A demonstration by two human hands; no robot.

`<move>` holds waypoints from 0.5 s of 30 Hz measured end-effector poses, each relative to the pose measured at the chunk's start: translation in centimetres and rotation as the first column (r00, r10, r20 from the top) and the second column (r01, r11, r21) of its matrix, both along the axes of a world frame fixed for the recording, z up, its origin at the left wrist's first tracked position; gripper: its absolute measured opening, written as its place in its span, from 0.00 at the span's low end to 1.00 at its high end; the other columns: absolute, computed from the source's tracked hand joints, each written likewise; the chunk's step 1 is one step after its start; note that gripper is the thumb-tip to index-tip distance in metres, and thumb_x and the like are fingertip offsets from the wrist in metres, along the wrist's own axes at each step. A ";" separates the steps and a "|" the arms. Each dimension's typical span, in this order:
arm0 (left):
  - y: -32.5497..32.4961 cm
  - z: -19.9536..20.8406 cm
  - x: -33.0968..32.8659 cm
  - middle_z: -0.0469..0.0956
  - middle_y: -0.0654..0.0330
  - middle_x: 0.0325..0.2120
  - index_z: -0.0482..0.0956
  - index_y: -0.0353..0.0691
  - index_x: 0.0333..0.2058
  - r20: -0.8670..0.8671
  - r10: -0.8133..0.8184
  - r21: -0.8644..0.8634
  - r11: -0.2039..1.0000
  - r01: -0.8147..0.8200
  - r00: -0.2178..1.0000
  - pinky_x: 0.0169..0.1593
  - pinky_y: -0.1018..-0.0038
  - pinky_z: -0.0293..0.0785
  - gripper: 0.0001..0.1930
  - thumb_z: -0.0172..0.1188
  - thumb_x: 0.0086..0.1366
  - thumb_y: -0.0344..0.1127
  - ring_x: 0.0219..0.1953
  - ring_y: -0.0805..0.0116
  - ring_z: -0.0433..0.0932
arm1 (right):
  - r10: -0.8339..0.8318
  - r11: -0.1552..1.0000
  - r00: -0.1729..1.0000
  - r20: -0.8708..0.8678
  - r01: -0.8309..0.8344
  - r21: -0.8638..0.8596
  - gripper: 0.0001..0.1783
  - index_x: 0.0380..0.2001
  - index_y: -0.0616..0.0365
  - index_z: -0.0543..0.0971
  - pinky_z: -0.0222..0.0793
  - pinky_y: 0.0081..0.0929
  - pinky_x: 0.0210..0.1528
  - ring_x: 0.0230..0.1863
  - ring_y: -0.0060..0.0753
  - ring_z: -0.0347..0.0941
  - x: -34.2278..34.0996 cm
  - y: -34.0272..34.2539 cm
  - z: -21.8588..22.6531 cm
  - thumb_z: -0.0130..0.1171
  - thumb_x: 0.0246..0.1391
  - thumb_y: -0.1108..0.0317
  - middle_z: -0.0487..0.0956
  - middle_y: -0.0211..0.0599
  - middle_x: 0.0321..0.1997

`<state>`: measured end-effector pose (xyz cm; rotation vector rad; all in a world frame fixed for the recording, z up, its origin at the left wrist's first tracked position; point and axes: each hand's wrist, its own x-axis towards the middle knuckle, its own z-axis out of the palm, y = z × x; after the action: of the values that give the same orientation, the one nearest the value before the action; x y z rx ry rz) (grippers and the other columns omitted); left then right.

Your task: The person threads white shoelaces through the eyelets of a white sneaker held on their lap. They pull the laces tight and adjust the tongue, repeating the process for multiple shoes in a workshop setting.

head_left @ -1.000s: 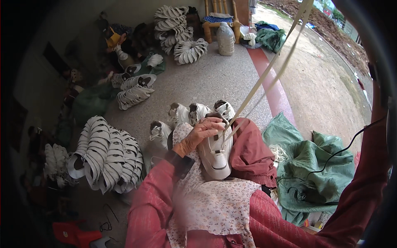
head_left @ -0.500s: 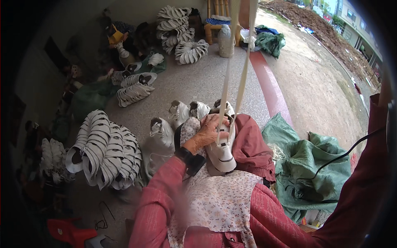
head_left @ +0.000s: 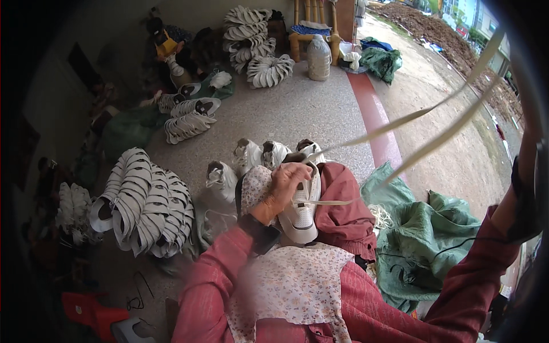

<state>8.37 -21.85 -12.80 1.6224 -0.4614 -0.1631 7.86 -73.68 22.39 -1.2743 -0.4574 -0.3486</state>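
A white sneaker with a mesh toe rests on my lap, its toe toward me. My left hand is closed over its upper near the lacing, fingers curled; what the fingertips pinch is hidden. From the eyelets a long cream shoelace runs in two strands up to the right. The strands lead to my right hand, raised at the dark upper-right rim, where its fingers are hard to make out. A loose loop of lace crosses the shoe below my left hand.
Several white sneakers stand just beyond my lap. Stacked white shoe uppers lie at left, with more farther back. A green sack lies at right, a red stool at lower left. Another person sits at the far left.
The lace strands, stretched straight up before, now slant to the upper right. My right arm has swung up and outward, and a lower lace loop now lies sideways across the shoe. My left hand stays on it.
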 end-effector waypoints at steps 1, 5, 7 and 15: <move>-0.8 -0.2 -0.1 0.82 0.60 0.43 0.81 0.40 0.35 -0.137 0.050 -0.206 0.975 -0.078 0.989 0.60 0.71 0.67 0.13 0.53 0.75 0.41 0.50 0.69 0.77 | 0.005 0.997 1.000 -0.003 -0.005 0.072 0.20 0.61 0.69 0.69 0.75 0.20 0.41 0.40 0.24 0.74 -0.6 -1.8 -0.7 0.50 0.67 0.75 0.78 0.41 0.46; 2.6 2.0 -0.6 0.82 0.57 0.43 0.77 0.42 0.34 -0.451 0.104 -0.469 0.818 -0.334 0.886 0.59 0.68 0.71 0.14 0.51 0.76 0.44 0.50 0.67 0.78 | 0.079 0.880 0.997 -0.010 -0.065 0.471 0.20 0.61 0.69 0.69 0.75 0.20 0.39 0.39 0.24 0.74 -1.2 -11.5 -8.4 0.50 0.67 0.76 0.78 0.41 0.45; 7.3 0.8 0.0 0.82 0.57 0.43 0.75 0.44 0.34 -0.462 0.118 -0.591 0.697 -0.405 0.879 0.60 0.65 0.73 0.14 0.49 0.76 0.44 0.50 0.65 0.78 | 0.103 0.741 0.993 -0.049 -0.043 0.671 0.20 0.61 0.70 0.69 0.75 0.21 0.38 0.39 0.24 0.74 -1.4 -16.1 -14.4 0.50 0.67 0.76 0.78 0.41 0.45; 28.0 -3.1 -5.0 0.81 0.63 0.40 0.76 0.47 0.34 -0.609 0.289 -0.595 0.449 -0.667 0.738 0.56 0.58 0.76 0.11 0.51 0.75 0.43 0.45 0.64 0.79 | -0.289 0.580 0.743 -0.604 0.637 0.508 0.11 0.48 0.67 0.75 0.80 0.29 0.47 0.34 0.27 0.77 -2.1 -15.4 -41.1 0.56 0.64 0.75 0.80 0.40 0.40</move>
<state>3.35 6.10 -15.90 0.7079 0.3109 0.1372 5.75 -89.08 -18.68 -0.6541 0.4537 -0.5923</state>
